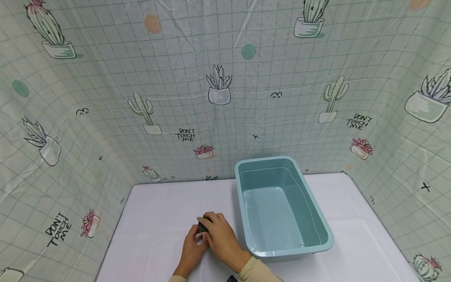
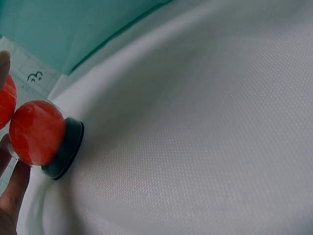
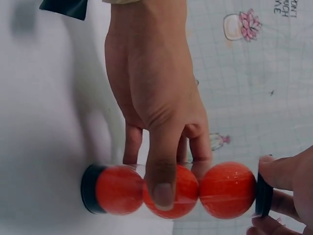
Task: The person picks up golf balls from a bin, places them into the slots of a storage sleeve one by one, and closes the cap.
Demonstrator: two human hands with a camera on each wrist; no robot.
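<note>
A clear tube (image 3: 141, 170) with three orange-red balls in a row is held upright, a dark base (image 2: 68, 149) at its lower end. Whether that base touches the white tablecloth, I cannot tell. My left hand (image 1: 192, 248) grips the tube around its middle, the thumb across the front in the right wrist view. At the top end, my right hand (image 1: 223, 239) pinches the dark lid (image 3: 264, 196) between thumb and fingers. From the head view only a dark patch of the lid (image 1: 202, 227) shows; the balls are hidden beneath my hands.
A blue-green plastic tub (image 1: 243, 211) stands just right of my hands, its inside bare. White cloth (image 1: 158, 211) covers the table. A cactus-print curtain (image 1: 225, 121) encloses the back and both sides.
</note>
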